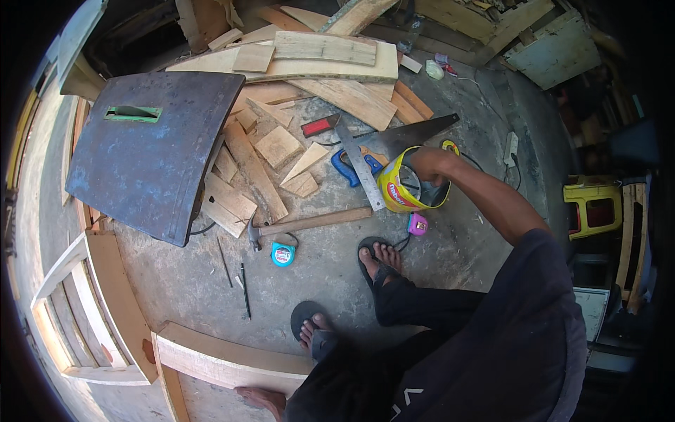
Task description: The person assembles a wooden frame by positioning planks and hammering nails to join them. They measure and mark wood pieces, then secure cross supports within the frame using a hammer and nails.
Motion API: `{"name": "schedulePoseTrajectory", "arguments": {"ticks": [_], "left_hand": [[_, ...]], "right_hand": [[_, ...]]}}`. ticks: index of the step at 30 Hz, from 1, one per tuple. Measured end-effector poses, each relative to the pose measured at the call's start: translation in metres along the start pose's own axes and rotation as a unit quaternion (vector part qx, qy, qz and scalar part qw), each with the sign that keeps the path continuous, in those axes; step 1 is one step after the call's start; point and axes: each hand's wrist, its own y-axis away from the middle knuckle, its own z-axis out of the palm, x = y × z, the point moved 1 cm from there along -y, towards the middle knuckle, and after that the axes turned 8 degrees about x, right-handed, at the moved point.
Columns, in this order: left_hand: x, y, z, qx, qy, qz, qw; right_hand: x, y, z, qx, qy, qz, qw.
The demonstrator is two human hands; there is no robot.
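Yellow tub (397, 191) with a red label stands on the concrete floor (302, 281), 2 o'clock from view centre. Right hand (427, 165) is down in it past the rim; fingers mostly hidden inside, can't tell whether spread or pinching anything. Left hand (261, 399) at 7 o'clock, just beside or against the lower edge of a long pale board (225, 360); fingers look close together, can't tell if they grip. Around the tub, clock taken from it: handsaw (422, 131), blue handle near 9 to 10, blade tip toward 1; steel square (360, 165), red grip at 10, blade slanting over the saw's handle, its end right by the tub's side at 8 to 9; yellow tape measure (449, 145) between 1 and 2; magenta tape measure (418, 224) just beside at 6; claw hammer (313, 221) lying flat at 8, turquoise tape measure (283, 255) near its handle, same direction but farther. Wood offcuts (278, 145) scattered 9 to 10, bigger planks (327, 49) piled at 11. Back to view centre: black pencil (245, 292) and thin rod (223, 261) at 8, wooden frame (116, 309) also 8 but well out, dark metal table (155, 169) at 10 with a blade in a green slot plate (112, 114), yellow cabin-shaped piece (573, 193) at 3, near the edge.
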Motion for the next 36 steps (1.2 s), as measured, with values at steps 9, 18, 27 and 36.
{"name": "schedulePoseTrajectory", "arguments": {"ticks": [9, 18, 27, 36], "left_hand": [[-0.005, 0.010, -0.003, -0.072, 0.175, 0.031, 0.981], [0.001, -0.013, -0.009, -0.036, 0.045, 0.150, 0.987], [0.111, 0.108, -0.021, -0.362, 0.119, 0.262, 0.886], [0.106, 0.148, 0.016, -0.614, 0.342, 0.013, 0.711]], "right_hand": [[0.023, -0.092, 0.126, 0.185, -0.020, -0.056, 0.981], [0.053, -0.106, 0.140, 0.242, -0.019, 0.010, 0.970], [-0.117, 0.131, -0.016, 0.307, -0.031, -0.396, 0.865], [-0.328, 0.219, 0.059, -0.301, -0.555, -0.365, 0.684]]}}
